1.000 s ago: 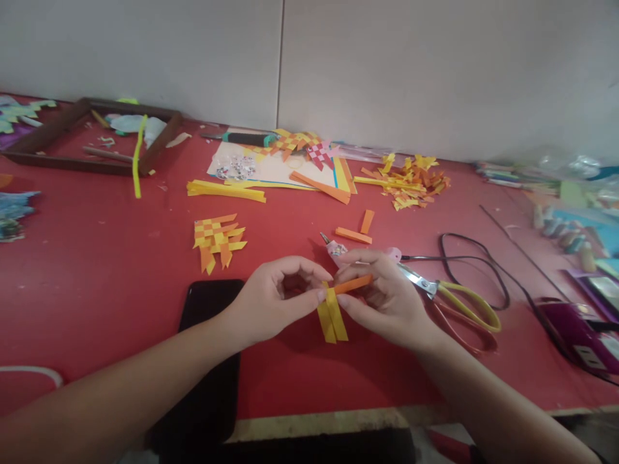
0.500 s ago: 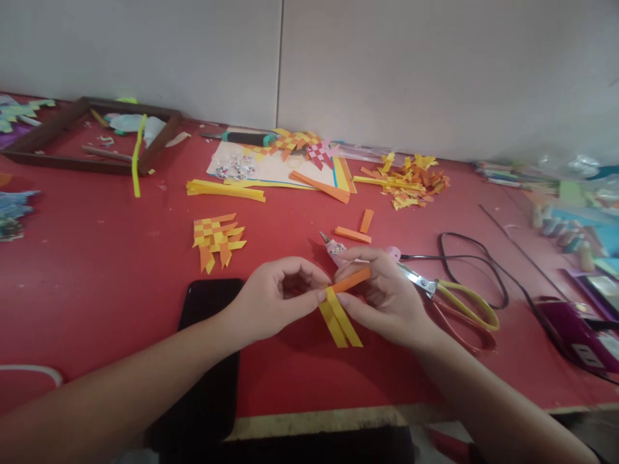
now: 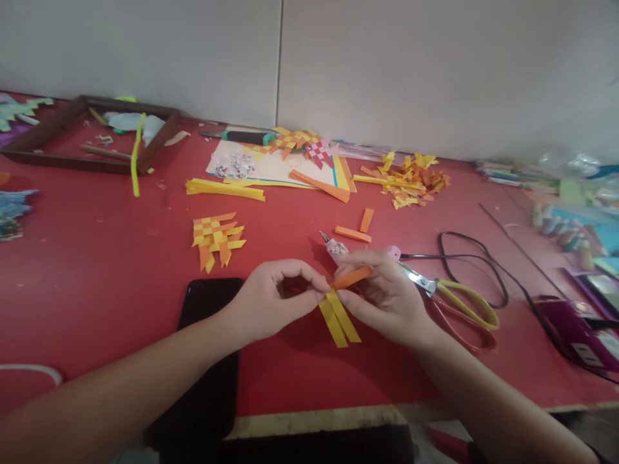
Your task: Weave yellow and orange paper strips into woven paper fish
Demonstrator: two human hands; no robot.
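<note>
Between my two hands are yellow paper strips [image 3: 338,322] crossed with an orange paper strip [image 3: 352,277]. My left hand [image 3: 285,293] pinches the yellow strips near their top, thumb against forefinger. From the other side, my right hand [image 3: 391,293] grips the same joint, its thumb at the yellow paper and the orange strip lying by its fingers. The yellow ends hang down toward the table edge. Just behind the right hand lie scissors [image 3: 454,303] with yellow and red handles, and a pink glue gun [image 3: 333,248], partly covered by that hand. A woven paper fish [image 3: 217,238] rests to the left.
A black phone [image 3: 207,361] lies under my left forearm. Further back are yellow strips [image 3: 225,189], short orange strips [image 3: 353,234], a heap of paper scraps [image 3: 411,180] and a wooden frame [image 3: 72,161]. A black cord [image 3: 483,258] loops at right on the red table [image 3: 290,380].
The orange strip has tilted slightly, and the yellow strips have shifted a little between my fingers. Both hands stay almost in place.
</note>
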